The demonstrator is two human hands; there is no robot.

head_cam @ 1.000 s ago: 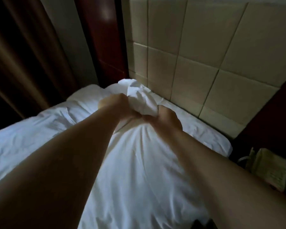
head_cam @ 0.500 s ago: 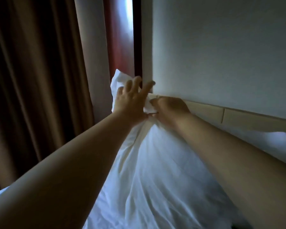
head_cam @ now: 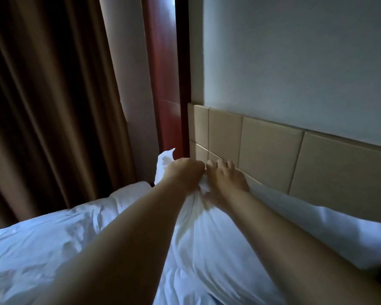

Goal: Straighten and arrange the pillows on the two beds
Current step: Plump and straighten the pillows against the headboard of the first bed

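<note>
While both arms stretch out over the bed (head_cam: pixel 42 249), the two hands meet at the far end of a white pillow (head_cam: pixel 207 243) and have hold of it there. The left hand (head_cam: pixel 184 173) is balled into a fist, its fingers wrapped round a bunch of the pillow's cloth. The right hand (head_cam: pixel 226 180) sits just beside it, knuckles almost touching, fingers bent over the same gathered end and the thumb below, so it too is clamped on the cloth. Creases fan out from the grip down the length of the pillow, which lies lengthways between the forearms, its gripped end close to the headboard (head_cam: pixel 271 150). One loose corner of it pokes up to the left of the left hand. The headboard is made of beige padded squares. More white bedding (head_cam: pixel 348 227) lies along the foot of the headboard on the right; whether that is a second pillow I cannot tell. A dark red wooden panel (head_cam: pixel 163 73) stands in the corner, and brown curtains (head_cam: pixel 42 106) hang to the left
</note>
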